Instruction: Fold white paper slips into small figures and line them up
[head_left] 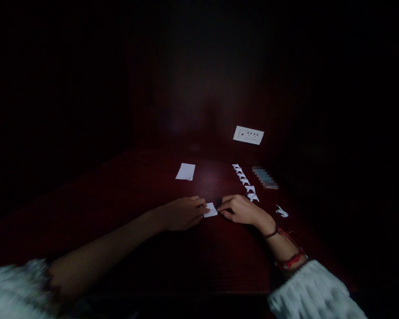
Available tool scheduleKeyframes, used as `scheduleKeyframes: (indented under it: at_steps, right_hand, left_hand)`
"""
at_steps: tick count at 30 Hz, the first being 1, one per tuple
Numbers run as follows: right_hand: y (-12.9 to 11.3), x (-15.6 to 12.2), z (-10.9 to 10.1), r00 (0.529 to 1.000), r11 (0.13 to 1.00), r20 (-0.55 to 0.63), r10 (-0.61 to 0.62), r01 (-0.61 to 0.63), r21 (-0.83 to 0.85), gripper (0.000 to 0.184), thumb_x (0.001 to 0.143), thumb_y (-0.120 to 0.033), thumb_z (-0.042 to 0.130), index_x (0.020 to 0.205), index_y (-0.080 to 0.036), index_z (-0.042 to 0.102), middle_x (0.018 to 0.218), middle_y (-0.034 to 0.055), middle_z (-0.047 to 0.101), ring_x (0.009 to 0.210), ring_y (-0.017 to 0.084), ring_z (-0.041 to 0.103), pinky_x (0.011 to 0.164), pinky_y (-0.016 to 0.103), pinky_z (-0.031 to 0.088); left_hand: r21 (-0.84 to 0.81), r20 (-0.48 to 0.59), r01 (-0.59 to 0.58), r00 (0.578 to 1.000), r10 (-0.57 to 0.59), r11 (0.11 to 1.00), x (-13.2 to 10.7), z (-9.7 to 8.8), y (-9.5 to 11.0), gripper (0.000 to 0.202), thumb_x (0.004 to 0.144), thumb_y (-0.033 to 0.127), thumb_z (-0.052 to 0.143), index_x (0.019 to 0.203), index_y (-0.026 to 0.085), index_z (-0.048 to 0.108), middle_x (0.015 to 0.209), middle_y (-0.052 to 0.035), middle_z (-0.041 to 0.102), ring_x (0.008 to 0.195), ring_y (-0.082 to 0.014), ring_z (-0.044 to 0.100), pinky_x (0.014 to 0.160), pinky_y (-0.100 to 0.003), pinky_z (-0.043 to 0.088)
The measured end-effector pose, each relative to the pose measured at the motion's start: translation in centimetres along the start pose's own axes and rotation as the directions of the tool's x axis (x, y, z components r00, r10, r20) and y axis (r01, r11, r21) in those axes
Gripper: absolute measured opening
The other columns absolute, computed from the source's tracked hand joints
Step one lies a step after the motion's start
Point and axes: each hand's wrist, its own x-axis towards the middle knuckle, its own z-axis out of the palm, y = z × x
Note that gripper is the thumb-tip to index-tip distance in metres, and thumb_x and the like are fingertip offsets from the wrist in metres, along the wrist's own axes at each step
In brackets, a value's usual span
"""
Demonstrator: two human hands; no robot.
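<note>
Paper slip (pixel 213 211) on the bench (pixel 219 254) is held in left hand's (pixel 185 213) grip. Right hand (pixel 242 209) sits at its edge; grip closure unclear.

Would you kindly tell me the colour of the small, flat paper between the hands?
The small, flat paper looks white, best seen in the head view.

Between my left hand (pixel 186 213) and right hand (pixel 242 209) is white paper (pixel 213 210); beneath them, a dark red table (pixel 209 178); beyond the right, a white socket (pixel 248 135).
</note>
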Motion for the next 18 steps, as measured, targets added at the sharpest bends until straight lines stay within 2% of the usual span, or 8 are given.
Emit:
scheduleKeyframes:
  at_steps: [5, 12, 18]
  right_hand:
    - [-0.2, -0.1, 0.0, 0.999, 0.999, -0.036, -0.012, 0.014, 0.034, 0.025, 0.076, -0.016, 0.042, 0.094, -0.020, 0.058, 0.081, 0.0021, 0.054, 0.072, 0.010, 0.049, 0.065, 0.020, 0.034]
    - [-0.7, 0.1, -0.2, 0.999, 0.998, -0.007, -0.049, 0.049, 0.045, 0.028, 0.077, -0.017, 0.041, 0.101, -0.023, 0.055, 0.079, 0.0016, 0.054, 0.070, 0.010, 0.048, 0.062, 0.021, 0.033]
    - [-1.3, 0.4, -0.1, 0.999, 0.997, 0.008, -0.037, 0.036, 0.068, 0.026, 0.076, -0.018, 0.041, 0.096, -0.020, 0.057, 0.078, 0.0023, 0.054, 0.069, 0.010, 0.048, 0.062, 0.022, 0.032]
  left_hand:
    - [-0.026, -0.018, 0.021, 1.000, -0.021, 0.999, 0.1, 0.1, 0.1, 0.027, 0.081, 0.019, 0.036, 0.106, 0.018, 0.047, 0.094, -0.0059, 0.045, 0.085, -0.0157, 0.042, 0.077, -0.026, 0.034]
    - [-0.081, -0.016, 0.032, 0.999, -0.033, 0.996, 0.6, 0.3, 0.0, 0.026, 0.080, 0.018, 0.037, 0.101, 0.016, 0.050, 0.089, -0.0060, 0.044, 0.084, -0.0160, 0.041, 0.077, -0.027, 0.033]
    - [-0.082, 0.005, 0.038, 0.999, -0.038, 0.996, 0.8, 0.2, -0.1, 0.029, 0.078, 0.013, 0.036, 0.102, 0.017, 0.050, 0.085, -0.0048, 0.045, 0.079, -0.0150, 0.042, 0.074, -0.026, 0.034]
